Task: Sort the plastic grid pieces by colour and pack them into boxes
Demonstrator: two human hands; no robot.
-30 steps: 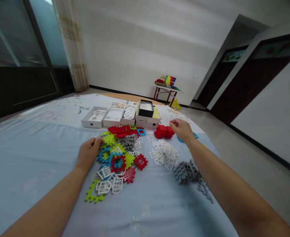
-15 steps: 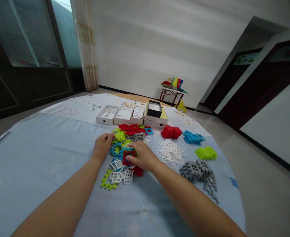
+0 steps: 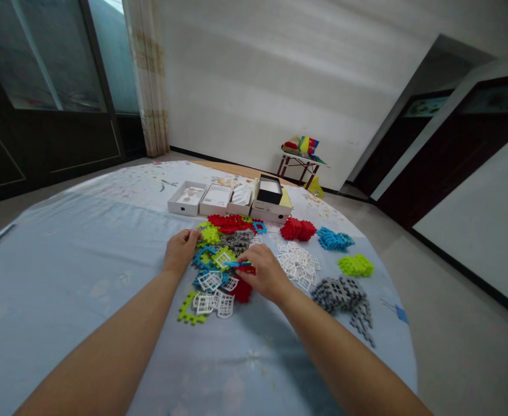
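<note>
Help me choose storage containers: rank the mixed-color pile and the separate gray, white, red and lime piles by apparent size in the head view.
1. Mixed-color pile
2. Gray pile
3. White lattice pile
Unranked: red pile and lime pile look alike; red lies farther away.

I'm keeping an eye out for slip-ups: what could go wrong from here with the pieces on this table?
The right hand seems to pinch a blue piece together with a red piece, so one might slip free.

White lattice pieces overlap one another near that hand; a sleeveless sweep of the right forearm or fingers could shift them.

The pile of grey toothed pieces lies close beside that forearm, which might brush and scatter it.
</note>
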